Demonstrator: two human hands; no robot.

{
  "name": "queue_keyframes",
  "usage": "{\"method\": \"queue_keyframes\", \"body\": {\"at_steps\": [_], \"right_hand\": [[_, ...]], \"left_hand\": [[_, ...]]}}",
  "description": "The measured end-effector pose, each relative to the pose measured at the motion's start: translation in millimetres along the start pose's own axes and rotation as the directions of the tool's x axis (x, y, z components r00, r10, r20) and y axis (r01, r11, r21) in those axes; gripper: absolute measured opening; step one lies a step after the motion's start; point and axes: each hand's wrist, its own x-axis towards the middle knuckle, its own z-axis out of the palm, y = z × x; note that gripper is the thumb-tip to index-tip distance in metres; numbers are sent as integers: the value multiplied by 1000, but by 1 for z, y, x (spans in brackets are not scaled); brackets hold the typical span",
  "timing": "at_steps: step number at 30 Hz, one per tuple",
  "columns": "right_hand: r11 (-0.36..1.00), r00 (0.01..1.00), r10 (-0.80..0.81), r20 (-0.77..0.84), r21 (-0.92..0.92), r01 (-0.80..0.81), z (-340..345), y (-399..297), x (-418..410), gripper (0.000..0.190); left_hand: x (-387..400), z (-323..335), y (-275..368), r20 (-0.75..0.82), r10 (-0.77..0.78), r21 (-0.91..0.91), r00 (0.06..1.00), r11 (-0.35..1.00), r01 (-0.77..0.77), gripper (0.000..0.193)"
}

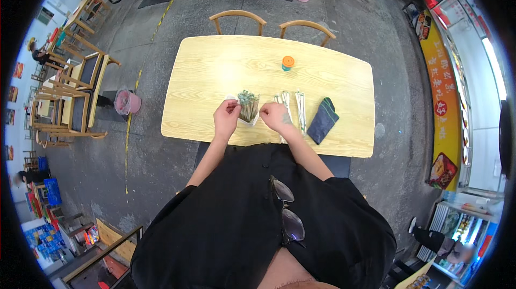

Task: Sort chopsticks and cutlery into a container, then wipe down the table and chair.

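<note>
On the wooden-topped table (225, 59) in front of me stands a small container (250, 123) with a pale rim. Several thin wrapped sticks (249, 105) with greenish ends stand bunched in it, probably chopsticks. My left hand (226, 119) is at the container's left side, thumb and fingertips close together. At its right side, my right hand (277, 116) has its fingers curled in. Whether either hand grips the container or a stick is too small to tell. Paper-wrapped sticks (300, 107) lie to the right, some partly hidden by my right hand and wrist.
A dark folded cloth (323, 121) with green edging lies right of the sticks. Farther back is a small jar (288, 63) with an orange lid. Two wooden chairs (238, 14) stand at the far edge. A pink bin (128, 102) is on the floor to the left.
</note>
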Motion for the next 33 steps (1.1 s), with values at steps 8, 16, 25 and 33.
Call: {"method": "queue_keyframes", "body": {"at_steps": [8, 16, 25, 33], "right_hand": [[1000, 982, -28, 187, 10, 27, -7, -30, -14, 36], [984, 987, -152, -43, 89, 155, -4, -35, -12, 27], [972, 961, -204, -186, -157, 176, 7, -33, -10, 31], [976, 998, 56, 34, -214, -48, 25, -2, -6, 36]], "left_hand": [[-7, 7, -3, 48, 14, 167, 999, 986, -22, 20], [-11, -1, -24, 47, -45, 161, 998, 986, 37, 19], [-20, -10, -27, 56, -99, 179, 994, 980, 88, 18], [-28, -6, -27, 369, -235, 491, 899, 871, 26, 32]]}}
